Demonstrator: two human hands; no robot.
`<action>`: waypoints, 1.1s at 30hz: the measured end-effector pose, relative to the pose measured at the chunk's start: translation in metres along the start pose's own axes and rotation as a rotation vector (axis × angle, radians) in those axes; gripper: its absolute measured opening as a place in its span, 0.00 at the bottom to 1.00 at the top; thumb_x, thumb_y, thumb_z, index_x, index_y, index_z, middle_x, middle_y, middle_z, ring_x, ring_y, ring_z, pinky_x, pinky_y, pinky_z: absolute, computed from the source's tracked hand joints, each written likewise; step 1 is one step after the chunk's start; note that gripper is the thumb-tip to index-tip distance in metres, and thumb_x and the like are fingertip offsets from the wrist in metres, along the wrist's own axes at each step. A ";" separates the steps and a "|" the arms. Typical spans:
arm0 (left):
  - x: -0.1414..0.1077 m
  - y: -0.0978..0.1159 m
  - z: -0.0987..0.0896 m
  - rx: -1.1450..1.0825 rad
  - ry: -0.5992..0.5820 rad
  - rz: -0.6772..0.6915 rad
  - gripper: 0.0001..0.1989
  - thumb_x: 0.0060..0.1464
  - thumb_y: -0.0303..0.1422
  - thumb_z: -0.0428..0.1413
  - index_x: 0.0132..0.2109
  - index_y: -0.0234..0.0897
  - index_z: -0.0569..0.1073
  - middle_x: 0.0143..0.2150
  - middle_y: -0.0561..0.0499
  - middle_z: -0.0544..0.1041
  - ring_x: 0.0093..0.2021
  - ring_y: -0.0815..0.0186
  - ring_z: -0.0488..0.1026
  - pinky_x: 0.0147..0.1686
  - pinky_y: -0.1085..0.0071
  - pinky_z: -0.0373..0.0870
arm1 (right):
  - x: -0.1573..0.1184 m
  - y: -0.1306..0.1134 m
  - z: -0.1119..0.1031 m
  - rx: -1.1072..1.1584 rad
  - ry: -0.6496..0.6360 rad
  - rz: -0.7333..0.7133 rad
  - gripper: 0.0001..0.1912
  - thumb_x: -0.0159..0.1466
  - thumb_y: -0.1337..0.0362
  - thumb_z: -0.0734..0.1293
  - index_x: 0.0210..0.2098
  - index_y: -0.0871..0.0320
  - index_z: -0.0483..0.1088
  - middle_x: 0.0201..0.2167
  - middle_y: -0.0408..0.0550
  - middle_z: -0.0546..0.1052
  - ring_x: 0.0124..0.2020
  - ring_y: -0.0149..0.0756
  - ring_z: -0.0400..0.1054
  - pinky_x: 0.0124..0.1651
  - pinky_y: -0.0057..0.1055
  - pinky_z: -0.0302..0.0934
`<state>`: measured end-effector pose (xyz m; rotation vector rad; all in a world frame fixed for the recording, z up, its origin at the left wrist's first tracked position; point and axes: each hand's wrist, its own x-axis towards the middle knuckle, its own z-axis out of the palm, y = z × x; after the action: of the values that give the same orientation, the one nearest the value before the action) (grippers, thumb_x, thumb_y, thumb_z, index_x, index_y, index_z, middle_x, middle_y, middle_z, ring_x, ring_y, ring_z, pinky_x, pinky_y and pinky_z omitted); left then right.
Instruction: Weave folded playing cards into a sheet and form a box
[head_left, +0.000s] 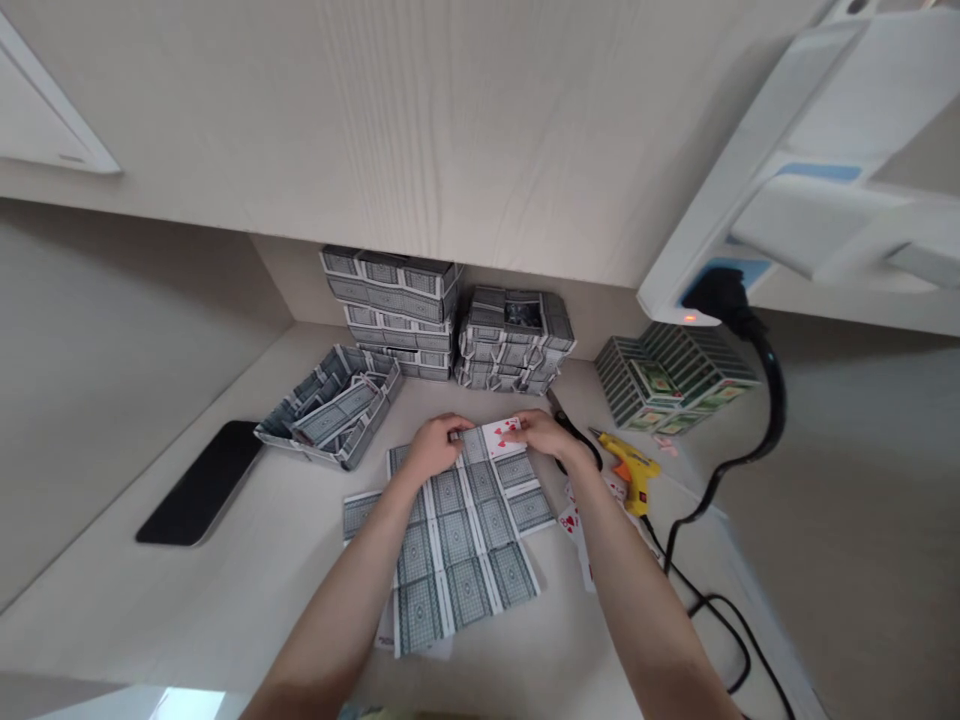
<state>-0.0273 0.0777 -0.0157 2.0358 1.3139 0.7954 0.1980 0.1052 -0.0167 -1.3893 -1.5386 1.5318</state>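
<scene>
A flat sheet of joined playing cards (452, 537), mostly backs up with a grey-green pattern, lies before me. At its far edge, my left hand (435, 448) has its thumb and fingers closed on the sheet. My right hand (551, 437) pinches the right end of a face-up heart card (496, 438) at the sheet's far right corner. Whether that card is attached to the sheet, I cannot tell. Loose face-up cards (570, 522) lie beside my right forearm, partly hidden by it. A yellow glue gun (634, 468) rests to the right of them.
A card-built tray (337, 455) holding folded card pieces stands left, near a black phone (199, 485). Card-built boxes (401, 310) are stacked at the back, beside another stack (514, 345). Green-striped card boxes (652, 385) stand right. A black cable (776, 400) hangs from a power strip (697, 200).
</scene>
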 end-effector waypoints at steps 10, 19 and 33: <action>0.002 -0.007 -0.028 0.042 -0.175 -0.079 0.09 0.39 0.27 0.54 0.32 0.36 0.75 0.32 0.51 0.77 0.35 0.64 0.72 0.38 0.71 0.67 | -0.005 0.007 0.008 0.137 0.036 0.015 0.18 0.38 0.54 0.73 0.20 0.63 0.71 0.17 0.42 0.72 0.20 0.29 0.64 0.27 0.27 0.57; 0.006 -0.015 -0.021 -0.251 -0.205 -0.279 0.09 0.34 0.28 0.56 0.30 0.34 0.74 0.29 0.52 0.77 0.32 0.65 0.73 0.34 0.72 0.68 | -0.004 0.006 0.010 0.153 0.048 0.046 0.19 0.36 0.56 0.75 0.21 0.64 0.73 0.17 0.43 0.73 0.19 0.28 0.63 0.26 0.26 0.57; 0.008 -0.020 -0.015 -0.199 -0.158 -0.338 0.11 0.33 0.26 0.57 0.31 0.34 0.75 0.29 0.52 0.77 0.33 0.65 0.72 0.33 0.74 0.66 | -0.003 0.001 0.012 0.084 0.064 0.090 0.19 0.35 0.55 0.74 0.20 0.64 0.72 0.15 0.41 0.72 0.18 0.27 0.61 0.24 0.24 0.54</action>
<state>-0.0469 0.0942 -0.0193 1.6290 1.3796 0.5723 0.1881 0.0975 -0.0191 -1.4628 -1.3747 1.5711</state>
